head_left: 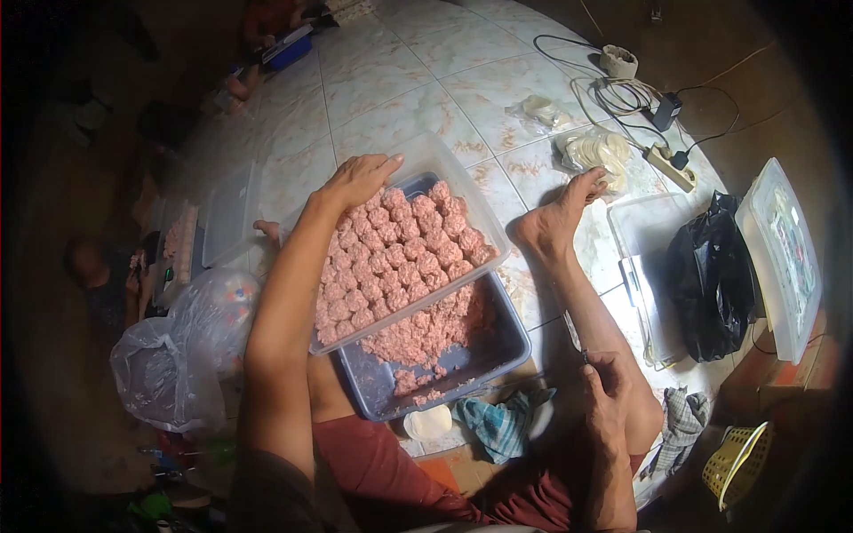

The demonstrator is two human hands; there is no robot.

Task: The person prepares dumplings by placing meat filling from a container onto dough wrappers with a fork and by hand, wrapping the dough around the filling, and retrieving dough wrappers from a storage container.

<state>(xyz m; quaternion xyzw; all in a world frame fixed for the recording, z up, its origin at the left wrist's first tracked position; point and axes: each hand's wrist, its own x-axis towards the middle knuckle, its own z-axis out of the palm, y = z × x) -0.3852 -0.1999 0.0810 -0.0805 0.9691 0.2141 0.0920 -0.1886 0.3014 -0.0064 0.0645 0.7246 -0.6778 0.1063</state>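
Observation:
My left hand (360, 182) is closed over the far left rim of a translucent plastic container (484, 209). Rows of pink minced-meat balls (391, 258) fill much of it. The container rests across a blue-grey tub (524, 342), which holds loose minced meat (418, 333). Off to the right of the tub, above my leg, my right hand (609, 400) has its fingers pinched around something thin and dark, too small to name. A round white disc (428, 424) and a blue checked cloth (502, 426) lie by the tub's near edge.
Bagged round wrappers (595, 151) lie beyond my bare foot (551, 226). Cables and a power strip (671, 169) are at the far right. A black bag (711, 275), a plastic lid (782, 258) and a yellow basket (737, 462) stand right. Other people sit left, near a clear plastic bag (169, 373).

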